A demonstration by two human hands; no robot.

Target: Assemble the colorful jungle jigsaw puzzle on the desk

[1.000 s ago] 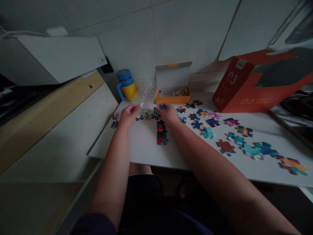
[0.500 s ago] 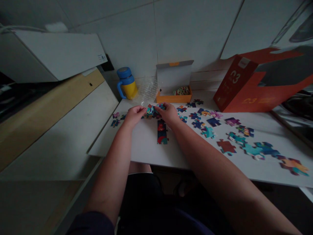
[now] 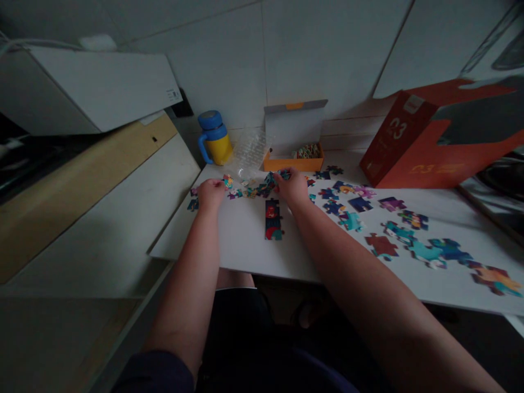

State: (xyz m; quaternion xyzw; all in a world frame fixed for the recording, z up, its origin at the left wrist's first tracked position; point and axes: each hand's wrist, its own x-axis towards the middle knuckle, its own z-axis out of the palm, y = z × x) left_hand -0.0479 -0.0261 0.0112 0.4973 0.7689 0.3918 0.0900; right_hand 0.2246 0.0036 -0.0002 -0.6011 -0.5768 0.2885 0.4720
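My left hand [image 3: 212, 193] is closed, its fingertips pinching a small colourful puzzle piece [image 3: 227, 181] above the left part of the white table [image 3: 241, 240]. My right hand [image 3: 293, 188] is closed too, holding dark blue and teal puzzle pieces [image 3: 270, 178]; its fingers partly cover them, so how many there are I cannot tell. Between the hands, other loose pieces [image 3: 250, 192] lie on the tabletop. Nearer to me lies a joined puzzle strip [image 3: 272, 219] in dark blue and red, pointing toward the table's front edge.
Many loose pieces [image 3: 360, 204] spread across the right side. Behind the hands stand an open orange box [image 3: 292, 164] with a packet inside, crumpled clear plastic [image 3: 248, 153] and a blue-yellow mug [image 3: 219, 147]. A large red carton [image 3: 405, 142] stands at the back right; a sloping white panel [image 3: 123, 202] borders the left.
My hands have moved apart. The left went left with a puzzle piece; the right shifted slightly right, still holding pieces. Loose pieces between them now show more fully.
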